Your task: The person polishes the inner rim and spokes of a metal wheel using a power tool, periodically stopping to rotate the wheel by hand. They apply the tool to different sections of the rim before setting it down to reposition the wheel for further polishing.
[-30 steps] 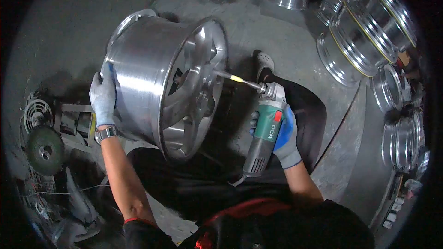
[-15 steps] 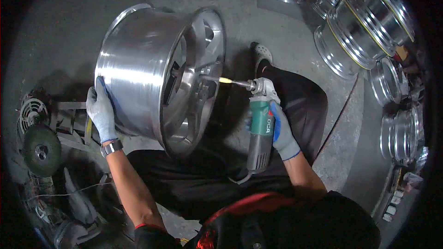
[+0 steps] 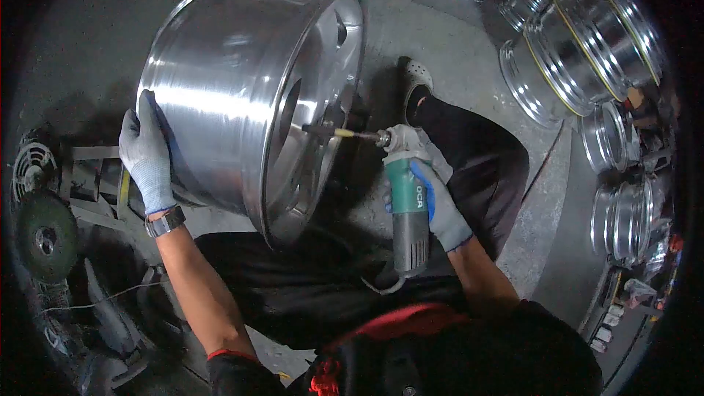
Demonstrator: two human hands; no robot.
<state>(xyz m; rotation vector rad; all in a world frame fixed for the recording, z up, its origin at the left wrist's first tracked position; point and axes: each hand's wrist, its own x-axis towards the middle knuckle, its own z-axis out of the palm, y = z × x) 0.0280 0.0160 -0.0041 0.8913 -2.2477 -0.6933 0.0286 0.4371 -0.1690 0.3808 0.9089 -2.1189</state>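
Note:
The large silver alloy wheel (image 3: 213, 103) is tilted on its side, its spoked face toward the right. My left hand (image 3: 147, 150), gloved in grey and blue, holds the wheel at its back edge, the thumb along the barrel and the other fingers partly hidden. In my right hand (image 3: 438, 202), also gloved, is a green and grey DCA power grinder (image 3: 409, 209), fingers wrapped round its body. From the grinder's head a thin shaft with a yellow section and dark tip (image 3: 326, 132) points left, in front of the spokes. Contact between tip and wheel cannot be made out.
Polished wheel rims (image 3: 587, 44) are stacked at the right, with more rims (image 3: 623, 216) below them. A dark round disc (image 3: 45, 238) and a metal frame (image 3: 95, 183) stand at the left. My legs straddle the concrete floor (image 3: 469, 66). The grinder's cord (image 3: 385, 290) trails below it.
The wheel and my left hand have shifted slightly left and up in view. The grinder has moved slightly left, and its dark tip has come out from among the spokes into plain view.

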